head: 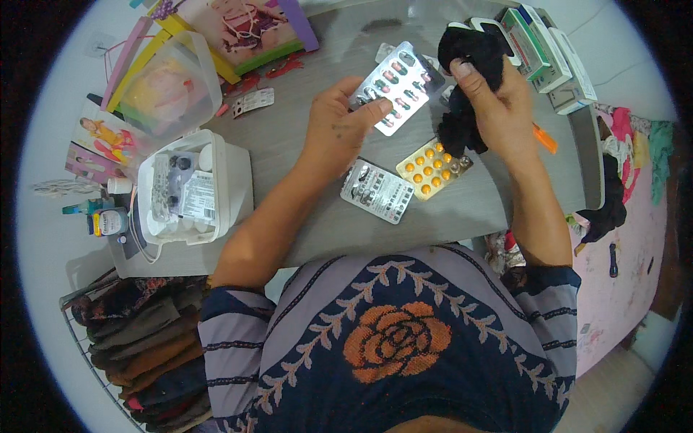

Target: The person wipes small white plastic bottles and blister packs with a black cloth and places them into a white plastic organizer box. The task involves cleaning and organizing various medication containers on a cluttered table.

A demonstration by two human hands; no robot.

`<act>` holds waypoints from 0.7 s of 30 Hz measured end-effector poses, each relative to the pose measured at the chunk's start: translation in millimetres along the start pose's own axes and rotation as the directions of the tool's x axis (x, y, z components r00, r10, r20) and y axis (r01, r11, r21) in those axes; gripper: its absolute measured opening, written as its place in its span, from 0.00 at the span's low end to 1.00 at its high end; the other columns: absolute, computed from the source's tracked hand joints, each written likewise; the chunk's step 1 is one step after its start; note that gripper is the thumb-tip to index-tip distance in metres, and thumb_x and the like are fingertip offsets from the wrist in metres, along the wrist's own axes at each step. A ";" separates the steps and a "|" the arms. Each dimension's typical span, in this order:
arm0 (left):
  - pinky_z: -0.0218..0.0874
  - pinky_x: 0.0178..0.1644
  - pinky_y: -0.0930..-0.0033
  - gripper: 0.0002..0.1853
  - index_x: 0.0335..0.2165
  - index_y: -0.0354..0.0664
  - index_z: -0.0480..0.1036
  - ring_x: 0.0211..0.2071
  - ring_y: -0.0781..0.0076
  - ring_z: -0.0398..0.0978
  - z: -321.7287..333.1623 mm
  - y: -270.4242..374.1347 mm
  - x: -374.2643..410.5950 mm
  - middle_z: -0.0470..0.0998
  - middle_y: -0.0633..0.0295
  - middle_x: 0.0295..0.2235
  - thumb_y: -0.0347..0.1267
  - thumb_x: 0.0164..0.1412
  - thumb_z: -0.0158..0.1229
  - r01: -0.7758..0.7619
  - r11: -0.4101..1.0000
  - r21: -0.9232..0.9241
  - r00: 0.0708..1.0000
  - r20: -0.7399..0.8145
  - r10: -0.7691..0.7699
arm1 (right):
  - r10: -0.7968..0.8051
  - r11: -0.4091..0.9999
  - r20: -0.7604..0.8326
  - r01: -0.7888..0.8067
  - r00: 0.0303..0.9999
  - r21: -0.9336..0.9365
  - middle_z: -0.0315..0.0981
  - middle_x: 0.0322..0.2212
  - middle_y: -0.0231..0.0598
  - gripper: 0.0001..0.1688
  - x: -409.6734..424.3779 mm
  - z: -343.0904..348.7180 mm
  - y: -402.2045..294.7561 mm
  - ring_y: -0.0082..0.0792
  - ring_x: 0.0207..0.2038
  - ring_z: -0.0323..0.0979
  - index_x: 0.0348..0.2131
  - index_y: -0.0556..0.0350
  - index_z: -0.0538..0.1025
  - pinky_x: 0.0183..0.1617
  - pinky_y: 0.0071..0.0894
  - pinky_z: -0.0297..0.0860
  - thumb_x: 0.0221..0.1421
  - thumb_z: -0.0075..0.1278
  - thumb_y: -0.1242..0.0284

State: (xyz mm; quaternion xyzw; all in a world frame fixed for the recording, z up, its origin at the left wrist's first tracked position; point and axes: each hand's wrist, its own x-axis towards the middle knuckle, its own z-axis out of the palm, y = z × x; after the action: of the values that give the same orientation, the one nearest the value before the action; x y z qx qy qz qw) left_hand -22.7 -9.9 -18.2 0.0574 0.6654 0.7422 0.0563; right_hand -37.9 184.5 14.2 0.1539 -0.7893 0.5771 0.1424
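Note:
My left hand (342, 127) grips a silver blister pack of capsules (398, 89) by its lower left edge, thumb on top. In my right hand (501, 111) is a bunched black cloth (468, 81), its lower end hanging beside the blister pack. Just below the cloth, a gold blister pack of round orange tablets (427, 170) lies on the grey desk, partly covered at its upper right. Next to it rests a printed silver blister pack (377, 190), bearing writing. Part of another pack (384, 51) shows behind the held one.
At the left stands a white plastic tub (235, 184) with blister packs and bottles inside. Behind it are a clear plastic container (208, 81), picture frames and a small blister pack (254, 103). Medicine boxes (571, 76) line the right back edge, with an orange object (544, 139) nearer my right wrist.

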 end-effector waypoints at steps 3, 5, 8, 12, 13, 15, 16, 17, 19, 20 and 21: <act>0.59 0.26 0.82 0.08 0.31 0.36 0.70 0.23 0.86 0.67 -1.4 3.2 -2.3 0.74 0.66 0.25 0.26 0.49 0.54 0.037 0.999 0.028 0.996 0.083 -0.040 | -0.070 0.991 0.068 0.077 0.995 -0.108 0.70 0.18 0.41 0.18 -2.6 5.1 6.0 0.26 0.19 0.68 0.29 0.63 0.70 0.22 0.25 0.62 0.46 0.52 0.64; 0.58 0.24 0.83 0.07 0.30 0.37 0.71 0.22 0.86 0.66 3.5 4.2 -6.7 0.73 0.67 0.25 0.27 0.49 0.54 0.035 0.999 0.010 0.987 0.154 -0.036 | -0.153 0.973 0.103 0.168 0.983 -0.158 0.70 0.17 0.44 0.18 -5.6 13.4 3.7 0.28 0.20 0.68 0.27 0.63 0.69 0.23 0.27 0.63 0.45 0.53 0.64; 0.59 0.24 0.82 0.08 0.31 0.37 0.70 0.23 0.84 0.67 6.7 3.6 -9.5 0.74 0.66 0.25 0.29 0.51 0.52 0.054 0.997 -0.051 0.983 0.179 -0.044 | -0.056 0.996 0.098 0.062 0.994 -0.058 0.69 0.17 0.45 0.18 -5.8 14.8 10.5 0.28 0.20 0.67 0.25 0.64 0.69 0.23 0.27 0.62 0.45 0.53 0.64; 0.60 0.24 0.81 0.09 0.32 0.36 0.70 0.23 0.83 0.68 9.9 4.1 -9.9 0.74 0.64 0.26 0.30 0.53 0.50 0.072 0.993 -0.092 0.984 0.170 -0.055 | -0.043 0.997 0.074 0.048 0.996 -0.068 0.69 0.18 0.44 0.17 -3.9 12.0 16.9 0.27 0.19 0.65 0.26 0.63 0.70 0.23 0.26 0.61 0.46 0.52 0.64; 0.61 0.24 0.81 0.09 0.32 0.36 0.70 0.23 0.83 0.68 9.6 4.3 -9.9 0.74 0.64 0.26 0.30 0.53 0.50 0.078 0.991 -0.107 0.981 0.184 -0.057 | -0.046 0.998 0.074 0.049 0.996 -0.047 0.69 0.17 0.42 0.17 -4.0 11.7 16.2 0.26 0.19 0.65 0.27 0.63 0.70 0.23 0.25 0.61 0.47 0.51 0.64; 0.61 0.24 0.80 0.09 0.33 0.35 0.70 0.23 0.82 0.69 7.8 4.5 -9.8 0.74 0.63 0.27 0.30 0.54 0.49 0.089 0.987 -0.137 0.976 0.211 -0.059 | -0.053 0.999 0.076 0.054 0.996 -0.006 0.68 0.17 0.38 0.17 -3.1 12.2 13.0 0.23 0.19 0.64 0.28 0.62 0.71 0.22 0.23 0.60 0.48 0.50 0.64; 0.61 0.23 0.80 0.09 0.33 0.35 0.70 0.23 0.82 0.69 7.5 3.9 -9.7 0.74 0.63 0.27 0.30 0.54 0.49 0.089 0.985 -0.150 0.975 0.213 -0.056 | -0.012 0.999 0.083 0.008 0.996 0.044 0.68 0.17 0.35 0.17 -2.5 12.4 10.8 0.22 0.19 0.63 0.29 0.62 0.71 0.22 0.22 0.60 0.49 0.50 0.64; 0.61 0.23 0.80 0.09 0.33 0.35 0.70 0.23 0.82 0.69 7.2 3.0 -9.5 0.74 0.62 0.27 0.30 0.54 0.49 0.089 0.983 -0.163 0.975 0.215 -0.053 | 0.029 0.995 0.093 -0.038 0.995 0.094 0.67 0.17 0.33 0.17 -2.0 12.5 8.3 0.21 0.19 0.63 0.29 0.61 0.72 0.22 0.21 0.60 0.49 0.49 0.63; 0.62 0.23 0.80 0.09 0.33 0.35 0.70 0.23 0.81 0.69 6.8 2.3 -9.1 0.75 0.62 0.27 0.30 0.54 0.48 0.089 0.979 -0.185 0.974 0.224 -0.046 | 0.080 0.982 0.111 -0.097 0.991 0.160 0.67 0.17 0.29 0.16 -1.9 11.9 7.6 0.18 0.20 0.62 0.30 0.60 0.72 0.22 0.19 0.60 0.50 0.48 0.63; 0.62 0.23 0.80 0.09 0.33 0.35 0.70 0.23 0.81 0.69 6.5 2.3 -8.9 0.75 0.62 0.27 0.30 0.54 0.48 0.089 0.977 -0.194 0.972 0.230 -0.043 | 0.090 0.978 0.119 -0.110 0.989 0.178 0.66 0.18 0.28 0.16 -2.1 11.3 9.0 0.17 0.20 0.62 0.30 0.60 0.72 0.22 0.19 0.60 0.51 0.48 0.63; 0.62 0.23 0.80 0.10 0.33 0.35 0.70 0.23 0.81 0.69 6.2 2.3 -8.9 0.75 0.62 0.27 0.30 0.54 0.48 0.089 0.975 -0.202 0.971 0.235 -0.040 | 0.099 0.973 0.128 -0.124 0.987 0.197 0.66 0.18 0.26 0.16 -2.2 11.2 9.7 0.16 0.20 0.62 0.30 0.59 0.72 0.23 0.18 0.60 0.51 0.48 0.63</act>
State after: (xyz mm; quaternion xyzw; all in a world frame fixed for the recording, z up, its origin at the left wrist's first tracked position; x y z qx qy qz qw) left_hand -12.9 -5.5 -15.3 0.1146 0.5732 0.7949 0.1626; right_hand -40.4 176.8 1.6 0.1567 -0.7404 0.6520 0.0465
